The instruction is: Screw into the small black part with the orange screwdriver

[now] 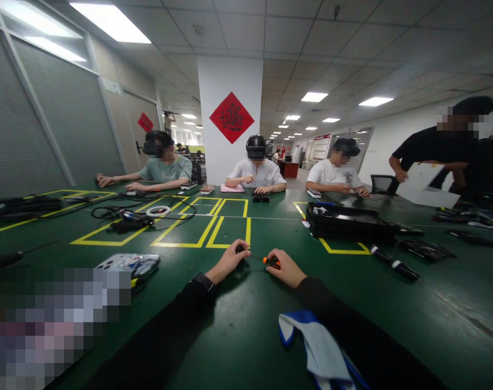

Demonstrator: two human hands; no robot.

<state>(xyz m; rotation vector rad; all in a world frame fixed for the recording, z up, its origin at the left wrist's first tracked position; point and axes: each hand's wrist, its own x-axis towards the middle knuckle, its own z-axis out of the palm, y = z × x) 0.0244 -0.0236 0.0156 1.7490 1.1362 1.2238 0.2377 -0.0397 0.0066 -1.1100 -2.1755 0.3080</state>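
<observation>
My right hand (284,266) is closed around a small orange-and-black tool (272,262) whose exact kind I cannot make out. A thin dark shaft or cord (256,257) runs from its left end toward my left hand (230,261). The fingers of that hand are pinched on a small black piece (240,249), mostly covered by the fingertips. Both hands rest low over the green table, a short gap apart. Whether the thin line joins the two pieces cannot be made out. Below my right forearm lies a white-and-blue cloth item (325,349).
Yellow tape (181,245) marks boxes on the green table (238,336). Cables (128,216) and a phone-like slab (128,262) lie left, with a screwdriver (5,260) at the edge. Right are a black tray (352,222) and black cylinder (394,264). Several people sit opposite.
</observation>
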